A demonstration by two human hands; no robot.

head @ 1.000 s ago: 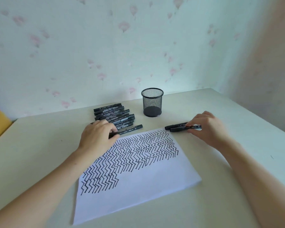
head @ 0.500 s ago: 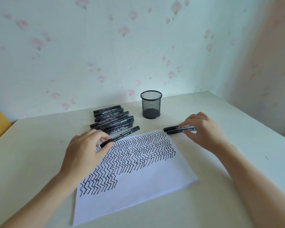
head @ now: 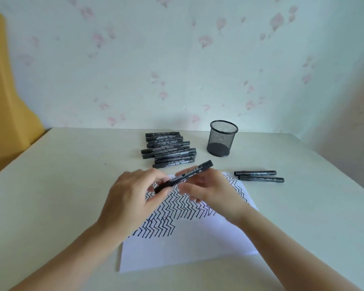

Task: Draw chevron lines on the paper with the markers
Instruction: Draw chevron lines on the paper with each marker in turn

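A white paper [head: 183, 250] lies on the table, its upper half covered with black chevron lines. Above it I hold one black marker [head: 189, 173], tilted with its far end up and to the right. My left hand [head: 132, 198] pinches the marker's lower end between thumb and fingers. My right hand [head: 212, 190] holds its middle from below, fingers curled under the barrel. A pile of several black markers [head: 168, 149] lies behind the paper. Two more markers [head: 259, 176] lie side by side to the right of the paper.
A black mesh pen cup [head: 222, 141] stands at the back, right of the marker pile. The pale table [head: 51, 185] meets a flowered wall. A yellow object [head: 2, 91] stands beyond the table's left edge.
My left hand lifted a marker off the table above the paper. My right hand left the two markers on the right and came over to hold the lifted one. The view swung left.
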